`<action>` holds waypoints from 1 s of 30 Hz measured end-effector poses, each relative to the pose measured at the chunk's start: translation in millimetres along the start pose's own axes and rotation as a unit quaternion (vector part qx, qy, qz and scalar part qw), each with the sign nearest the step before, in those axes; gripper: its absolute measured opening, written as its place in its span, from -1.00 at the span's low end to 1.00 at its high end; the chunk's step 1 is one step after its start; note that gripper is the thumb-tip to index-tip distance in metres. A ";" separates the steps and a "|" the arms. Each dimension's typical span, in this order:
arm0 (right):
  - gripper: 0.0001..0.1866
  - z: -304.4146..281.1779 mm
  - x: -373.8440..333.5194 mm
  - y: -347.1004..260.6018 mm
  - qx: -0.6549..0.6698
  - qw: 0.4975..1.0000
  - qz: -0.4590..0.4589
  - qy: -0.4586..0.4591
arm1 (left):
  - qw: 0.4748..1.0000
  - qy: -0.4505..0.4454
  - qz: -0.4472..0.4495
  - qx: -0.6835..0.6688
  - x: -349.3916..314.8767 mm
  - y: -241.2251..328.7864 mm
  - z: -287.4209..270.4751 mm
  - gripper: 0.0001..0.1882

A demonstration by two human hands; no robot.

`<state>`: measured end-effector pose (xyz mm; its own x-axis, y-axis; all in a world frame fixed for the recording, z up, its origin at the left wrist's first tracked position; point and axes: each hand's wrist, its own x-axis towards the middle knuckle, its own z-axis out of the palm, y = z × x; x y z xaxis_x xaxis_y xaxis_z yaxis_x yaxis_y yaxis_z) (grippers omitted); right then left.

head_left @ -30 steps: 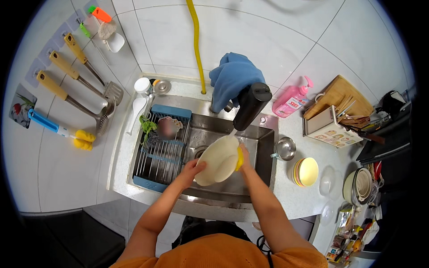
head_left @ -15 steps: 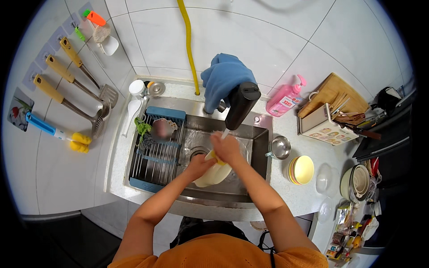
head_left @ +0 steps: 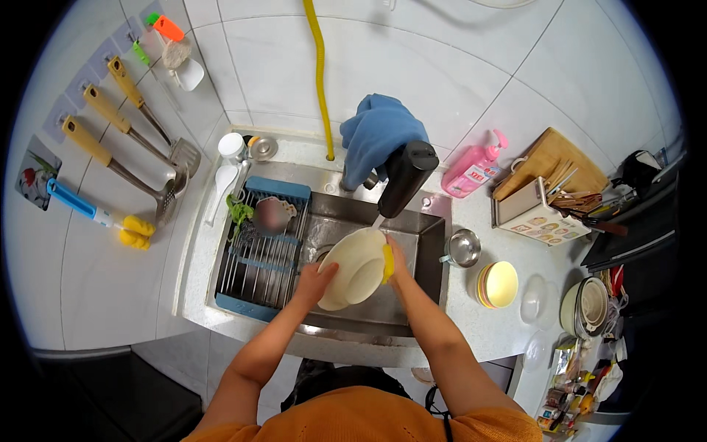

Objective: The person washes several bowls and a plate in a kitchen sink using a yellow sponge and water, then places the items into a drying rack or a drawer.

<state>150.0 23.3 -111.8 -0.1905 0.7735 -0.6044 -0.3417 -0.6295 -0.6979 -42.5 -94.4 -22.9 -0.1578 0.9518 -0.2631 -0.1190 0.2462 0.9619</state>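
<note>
My left hand [head_left: 315, 283] grips the near left rim of a cream-white bowl [head_left: 345, 259], tilted over the sink [head_left: 394, 306] with its underside and round foot facing up. In my right hand [head_left: 398, 259] is a yellow sponge [head_left: 387, 264], pressed to the bowl's right edge; some of those fingers are hidden behind it. A thin stream of water falls from the black faucet [head_left: 405, 180] by the bowl's far rim. A blue cloth [head_left: 383, 132] drapes over the faucet's back.
Left in the sink sits a drying rack [head_left: 258, 276] with green leaves [head_left: 238, 212]. On the right counter are a metal cup [head_left: 463, 248], stacked bowls [head_left: 501, 284], a pink pump bottle [head_left: 475, 169] and a utensil holder [head_left: 534, 221]. Ladles and spatulas [head_left: 110, 110] hang on the left wall.
The bowl has been raised and turned so its underside shows. My right hand, with the sponge, has moved from under the faucet to the bowl's right edge. My left hand has shifted slightly left.
</note>
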 end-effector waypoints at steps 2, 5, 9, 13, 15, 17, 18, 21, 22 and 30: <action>-0.57 -2.2 -3.6 20.0 0.086 0.996 -0.001 0.025 | 0.999 0.018 0.017 -0.028 -1.9 -2.8 4.7 -0.66; -0.55 12.0 -18.3 9.4 0.090 0.994 -0.002 0.058 | 0.997 0.007 0.004 -0.078 -5.7 -5.4 2.5 -0.65; -0.66 6.9 -21.2 -27.2 -0.340 0.915 -0.216 0.008 | 0.991 -0.095 -0.063 -0.069 -0.4 -1.2 -14.2 -0.60; -0.61 19.3 -7.2 -47.2 -0.423 0.855 -0.299 -0.031 | 0.974 -0.198 -0.108 0.009 17.9 26.2 -8.1 -0.58; -0.60 65.8 -51.7 -76.8 -0.612 0.727 -0.304 -0.065 | 0.964 -0.233 -0.113 0.055 28.9 22.5 -7.0 -0.61; -0.62 83.5 -62.6 -81.8 -0.661 0.641 -0.382 -0.074 | 0.962 -0.244 -0.099 0.069 32.5 20.5 -0.2 -0.62; -0.62 87.1 -64.0 -83.2 -0.682 0.594 -0.419 -0.079 | 0.967 -0.234 -0.082 0.059 31.7 20.0 3.4 -0.63; -0.63 84.2 -48.7 -80.4 -0.679 0.629 -0.372 -0.064 | 0.976 -0.198 -0.044 0.083 37.9 17.0 9.1 -0.64; -0.62 88.4 -47.7 -76.7 -0.683 0.632 -0.363 -0.055 | 0.978 -0.182 -0.038 0.099 38.4 14.8 9.0 -0.65; -0.72 66.9 6.2 -57.7 -0.648 0.648 -0.397 -0.040 | 0.985 -0.137 -0.046 0.091 34.0 23.1 4.8 -0.67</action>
<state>107.0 69.3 -49.6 -0.4939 0.8598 0.1297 0.6892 0.4781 -0.5445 -45.9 -55.5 -9.3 0.1198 0.9314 -0.3438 0.0622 0.3386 0.9389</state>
